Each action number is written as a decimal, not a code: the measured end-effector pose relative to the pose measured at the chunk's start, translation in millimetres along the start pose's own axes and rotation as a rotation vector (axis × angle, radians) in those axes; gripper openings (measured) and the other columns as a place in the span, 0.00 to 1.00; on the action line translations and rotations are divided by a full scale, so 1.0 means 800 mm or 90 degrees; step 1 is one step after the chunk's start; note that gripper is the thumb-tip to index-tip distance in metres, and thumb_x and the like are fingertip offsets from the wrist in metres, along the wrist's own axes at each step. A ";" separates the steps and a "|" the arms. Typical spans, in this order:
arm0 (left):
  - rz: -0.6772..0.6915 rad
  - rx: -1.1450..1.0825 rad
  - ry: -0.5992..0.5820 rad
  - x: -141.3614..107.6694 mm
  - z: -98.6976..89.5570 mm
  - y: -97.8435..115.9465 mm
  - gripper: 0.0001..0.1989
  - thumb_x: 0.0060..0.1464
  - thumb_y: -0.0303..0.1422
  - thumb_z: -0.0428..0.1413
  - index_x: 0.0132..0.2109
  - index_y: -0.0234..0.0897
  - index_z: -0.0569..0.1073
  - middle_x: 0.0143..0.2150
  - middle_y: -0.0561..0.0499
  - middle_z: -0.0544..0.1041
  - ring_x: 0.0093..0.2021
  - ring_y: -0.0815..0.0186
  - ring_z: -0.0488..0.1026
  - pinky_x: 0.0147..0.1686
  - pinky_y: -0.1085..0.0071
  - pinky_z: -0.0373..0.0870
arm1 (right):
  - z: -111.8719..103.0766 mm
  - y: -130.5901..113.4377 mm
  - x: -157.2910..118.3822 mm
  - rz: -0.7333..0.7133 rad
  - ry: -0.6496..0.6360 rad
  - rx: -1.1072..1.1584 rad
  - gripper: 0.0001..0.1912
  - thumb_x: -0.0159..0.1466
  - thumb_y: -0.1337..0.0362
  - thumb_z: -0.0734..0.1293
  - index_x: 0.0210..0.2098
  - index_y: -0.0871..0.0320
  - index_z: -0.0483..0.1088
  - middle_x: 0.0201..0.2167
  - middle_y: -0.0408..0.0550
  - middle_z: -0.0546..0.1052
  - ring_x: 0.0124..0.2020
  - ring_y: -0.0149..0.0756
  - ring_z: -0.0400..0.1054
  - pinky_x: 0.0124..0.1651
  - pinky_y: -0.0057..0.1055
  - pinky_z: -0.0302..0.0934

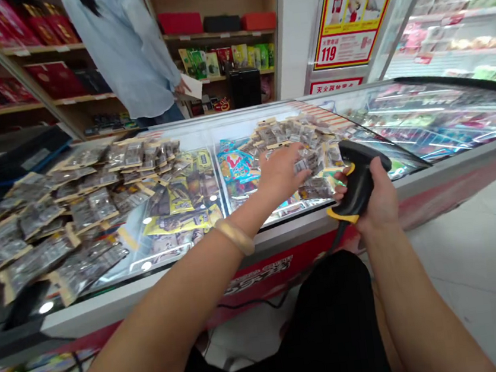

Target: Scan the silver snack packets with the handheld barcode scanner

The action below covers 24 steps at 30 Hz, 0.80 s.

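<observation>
My right hand (pixel 380 198) is wrapped round a black and yellow barcode scanner (pixel 360 178), held above the front rim of a freezer. My left hand (pixel 280 173), with a gold bangle (pixel 234 236) on its wrist, reaches over the glass with its fingers apart and nothing seen in them. Beneath and beyond it lies a heap of small clear packets (pixel 275 132) with tan edges and dark contents. A larger spread of the same packets (pixel 93 208) covers the glass to the left.
Under the freezer glass show yellow packages (pixel 180 196) and blue packages (pixel 237 164). Another person (pixel 125 50) in a light blue shirt stands behind the freezer, holding a white paper (pixel 192 86). The scanner's black cable (pixel 261 304) hangs down along the freezer front (pixel 258 271).
</observation>
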<state>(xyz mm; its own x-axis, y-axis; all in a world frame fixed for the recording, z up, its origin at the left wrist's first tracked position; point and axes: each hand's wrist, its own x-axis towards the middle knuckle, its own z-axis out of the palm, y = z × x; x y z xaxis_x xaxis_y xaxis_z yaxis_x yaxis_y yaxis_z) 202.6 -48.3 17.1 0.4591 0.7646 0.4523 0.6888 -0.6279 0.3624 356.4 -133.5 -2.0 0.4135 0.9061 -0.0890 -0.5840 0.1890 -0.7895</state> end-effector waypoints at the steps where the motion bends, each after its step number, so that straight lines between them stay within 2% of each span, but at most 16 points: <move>1: 0.008 0.030 -0.005 0.003 0.006 0.004 0.25 0.55 0.36 0.62 0.59 0.43 0.67 0.58 0.44 0.74 0.62 0.54 0.66 0.65 0.47 0.49 | -0.001 -0.002 0.004 0.012 0.011 0.005 0.27 0.58 0.39 0.67 0.29 0.60 0.70 0.25 0.45 0.73 0.18 0.25 0.63 0.18 0.23 0.61; 6: 0.027 0.114 -0.050 -0.006 0.019 0.008 0.24 0.56 0.36 0.61 0.59 0.46 0.70 0.64 0.41 0.66 0.67 0.51 0.58 0.66 0.45 0.47 | 0.000 -0.002 0.012 0.041 -0.001 0.000 0.27 0.60 0.39 0.64 0.30 0.59 0.70 0.25 0.46 0.74 0.17 0.27 0.63 0.18 0.26 0.62; 11: 0.031 0.089 -0.025 -0.032 0.001 0.000 0.23 0.60 0.37 0.57 0.61 0.45 0.68 0.64 0.40 0.66 0.65 0.51 0.61 0.64 0.45 0.51 | 0.001 0.003 0.007 -0.002 -0.017 -0.056 0.25 0.60 0.41 0.66 0.29 0.59 0.71 0.26 0.46 0.75 0.18 0.28 0.63 0.18 0.27 0.62; 15: 0.053 0.060 0.046 -0.076 -0.042 -0.026 0.20 0.61 0.37 0.55 0.60 0.43 0.69 0.62 0.40 0.68 0.63 0.53 0.64 0.62 0.48 0.57 | 0.011 0.011 -0.011 -0.024 -0.069 -0.064 0.22 0.59 0.43 0.67 0.29 0.58 0.73 0.28 0.48 0.74 0.19 0.30 0.63 0.18 0.29 0.61; 19: 0.032 0.048 0.149 -0.142 -0.105 -0.071 0.17 0.62 0.36 0.54 0.57 0.41 0.71 0.59 0.41 0.71 0.61 0.56 0.67 0.60 0.54 0.63 | 0.045 0.035 -0.045 0.009 -0.148 -0.077 0.24 0.57 0.42 0.69 0.30 0.58 0.73 0.29 0.47 0.74 0.19 0.27 0.64 0.19 0.27 0.61; 21: -0.017 0.065 0.195 -0.179 -0.140 -0.097 0.16 0.61 0.35 0.53 0.55 0.41 0.71 0.57 0.42 0.72 0.59 0.58 0.68 0.59 0.55 0.65 | 0.068 0.053 -0.064 0.049 -0.203 -0.092 0.25 0.55 0.40 0.70 0.31 0.58 0.72 0.30 0.46 0.74 0.19 0.26 0.64 0.18 0.25 0.61; 24: -0.118 0.139 0.222 -0.233 -0.187 -0.139 0.17 0.60 0.38 0.54 0.54 0.40 0.72 0.54 0.44 0.74 0.56 0.58 0.70 0.59 0.57 0.66 | 0.102 0.081 -0.089 0.144 -0.301 -0.108 0.26 0.53 0.40 0.72 0.32 0.58 0.72 0.30 0.44 0.75 0.18 0.25 0.64 0.18 0.24 0.61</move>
<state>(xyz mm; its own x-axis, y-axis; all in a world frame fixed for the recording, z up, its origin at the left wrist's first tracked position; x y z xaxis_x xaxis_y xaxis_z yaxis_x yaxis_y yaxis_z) -43.4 -142.7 14.9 0.1263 0.7429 0.6573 0.8608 -0.4115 0.2997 232.4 -154.9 2.6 -0.0908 0.9957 -0.0160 -0.4843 -0.0582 -0.8730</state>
